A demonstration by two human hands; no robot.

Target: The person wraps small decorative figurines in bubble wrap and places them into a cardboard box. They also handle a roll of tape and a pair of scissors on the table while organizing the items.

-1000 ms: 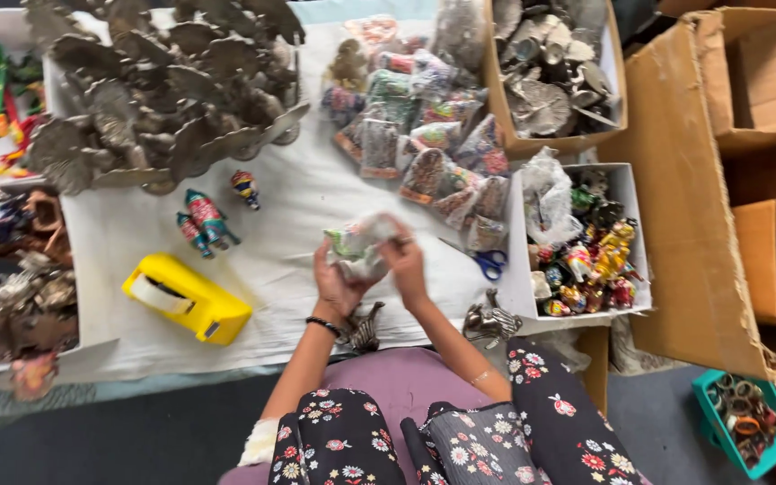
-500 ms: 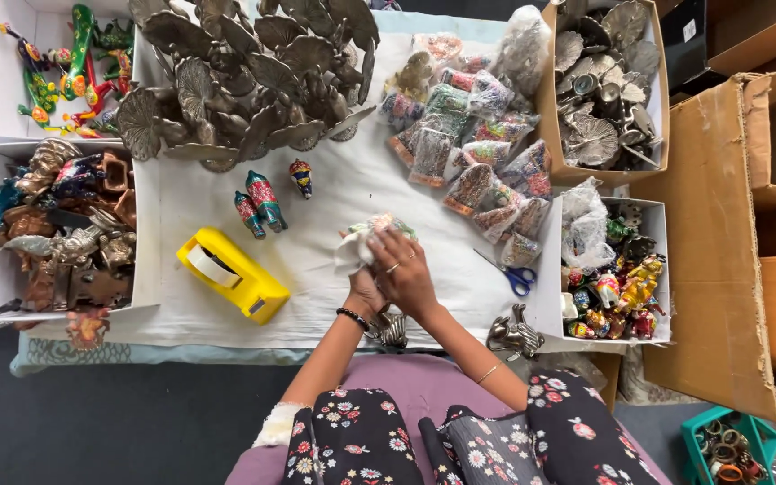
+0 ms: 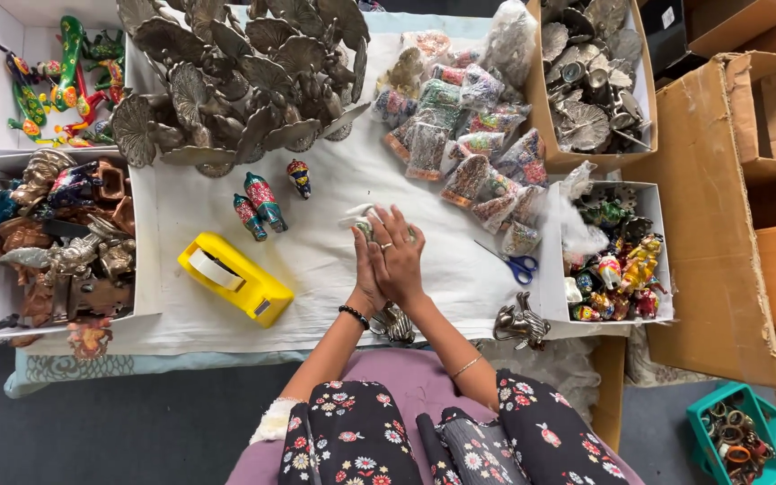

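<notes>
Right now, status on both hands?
Left hand and right hand pressed together around small wrapped bundle. Yellow tape dispenser left, blue scissors right, both apart.

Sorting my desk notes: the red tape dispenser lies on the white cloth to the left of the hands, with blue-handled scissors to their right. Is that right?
Not quite: the tape dispenser is yellow, not red. The head view shows it on the white cloth left of the hands, with blue-handled scissors to their right.

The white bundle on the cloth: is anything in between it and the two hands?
No. Both hands, the left hand and the right hand, are pressed around the white bundle, touching it. Nothing visible sits between them. The scissors and yellow tape dispenser lie off to the sides, apart from it.
</notes>
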